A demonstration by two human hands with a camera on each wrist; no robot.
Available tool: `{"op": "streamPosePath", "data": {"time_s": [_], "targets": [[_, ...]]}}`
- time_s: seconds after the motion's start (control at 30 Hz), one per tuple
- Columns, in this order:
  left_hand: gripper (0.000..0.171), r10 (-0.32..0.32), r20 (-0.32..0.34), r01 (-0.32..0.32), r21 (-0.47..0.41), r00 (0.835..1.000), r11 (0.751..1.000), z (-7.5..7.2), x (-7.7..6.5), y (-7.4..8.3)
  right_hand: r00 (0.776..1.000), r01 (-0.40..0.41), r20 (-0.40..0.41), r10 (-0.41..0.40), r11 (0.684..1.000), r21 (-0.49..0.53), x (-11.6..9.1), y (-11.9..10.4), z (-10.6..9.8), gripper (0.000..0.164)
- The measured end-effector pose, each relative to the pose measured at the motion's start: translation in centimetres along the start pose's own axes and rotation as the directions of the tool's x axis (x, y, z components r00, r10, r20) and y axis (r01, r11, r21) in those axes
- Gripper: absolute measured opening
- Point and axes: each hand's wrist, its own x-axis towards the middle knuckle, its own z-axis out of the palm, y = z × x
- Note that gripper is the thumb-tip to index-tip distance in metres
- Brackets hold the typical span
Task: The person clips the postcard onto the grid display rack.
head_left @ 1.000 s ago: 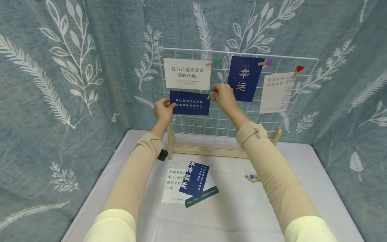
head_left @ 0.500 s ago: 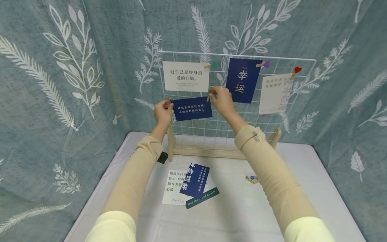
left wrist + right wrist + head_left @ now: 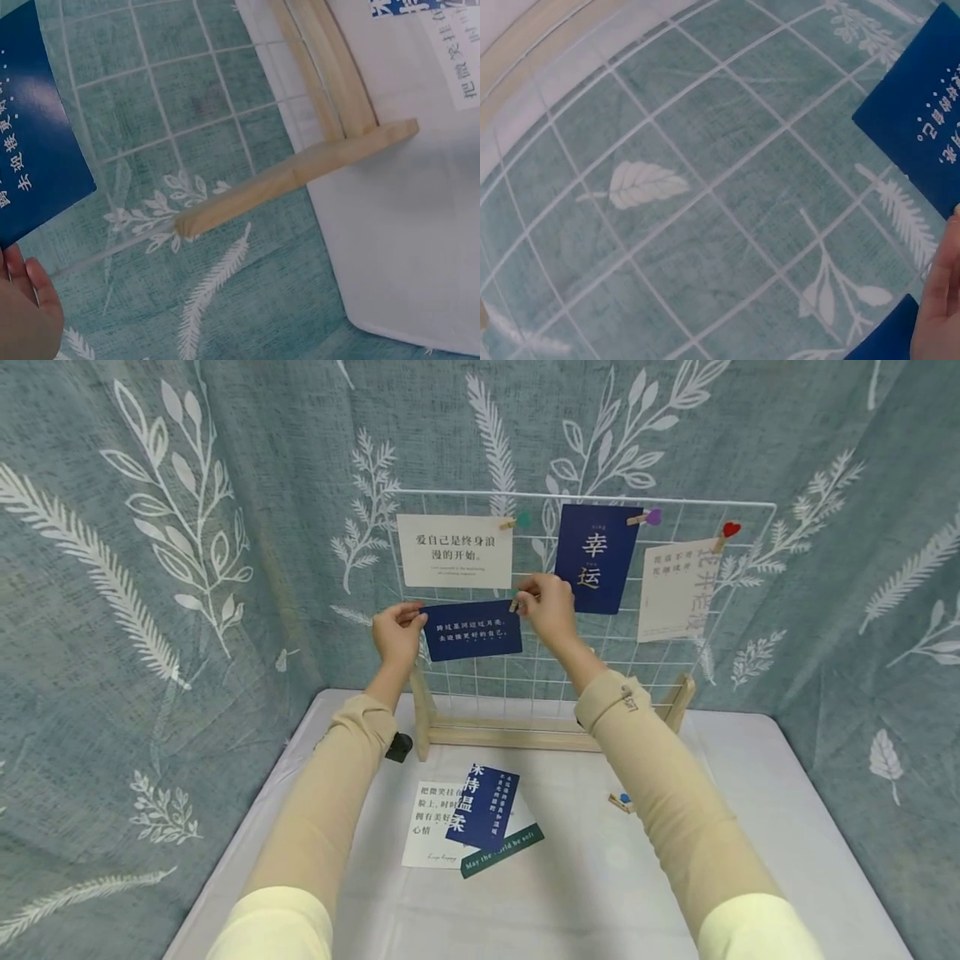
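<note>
In the head view a dark blue card (image 3: 472,632) with white writing is held in front of the white wire grid (image 3: 540,681), slightly tilted, its right end higher. My left hand (image 3: 397,631) pinches the card's upper left corner. At the upper right corner my right hand (image 3: 549,607) pinches a small wooden clothespin (image 3: 514,605) that overlaps the card's edge. The left wrist view shows the same blue card (image 3: 41,135) above the fingertips (image 3: 41,281). In the right wrist view the card's corner (image 3: 907,112) meets the right hand (image 3: 937,304).
Above hangs a white card (image 3: 454,552) on the grid; a blue card (image 3: 597,560) and a pale card (image 3: 675,592) hang to the right, all on clothespins. A wooden base (image 3: 517,737) supports the grid. Cards (image 3: 483,810), a green strip (image 3: 502,852), clothespins (image 3: 621,802) and a black object (image 3: 399,747) lie on the table.
The blue card has tipped so that its left end sits lower than its right, and its lower edge has dropped. My left hand has shifted to its upper left corner; the right keeps the clothespin.
</note>
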Motion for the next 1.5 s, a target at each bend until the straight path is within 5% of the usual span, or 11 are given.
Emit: {"op": "streamPosePath", "data": {"time_s": [0.3, 0.67, 0.9, 1.23, 1.5], "targets": [[0.021, 0.057, -0.011, -0.056, 0.079, 0.998, 0.995, -0.5, 1.2, 0.4, 0.995, -0.047, -0.080, 0.059, 0.989, 0.140, 0.2, -0.2, 0.7, 0.019], [0.022, 0.074, 0.034, -0.078, 0.109, 0.997, 0.991, -0.9, 1.6, 0.3, 0.985, -0.035, -0.164, 0.061, 0.987, 0.155, 0.0, -0.1, 1.1, 0.018], [0.020, 0.081, 0.076, -0.088, 0.096, 0.994, 0.991, -0.6, 1.4, 0.6, 0.985, -0.060, -0.146, 0.090, 0.978, 0.199, -0.1, -0.2, 1.4, 0.017], [0.020, 0.015, 0.058, -0.021, 0.106, 0.998, 0.994, -0.2, 1.7, 0.4, 0.987, -0.117, -0.083, 0.140, 0.963, 0.244, 0.4, -0.1, 1.4, 0.018], [0.020, 0.041, 0.035, -0.044, 0.087, 0.999, 0.995, 0.1, 1.6, 0.6, 0.986, -0.121, -0.091, 0.143, 0.970, 0.210, 0.2, -0.1, 1.6, 0.019]]}}
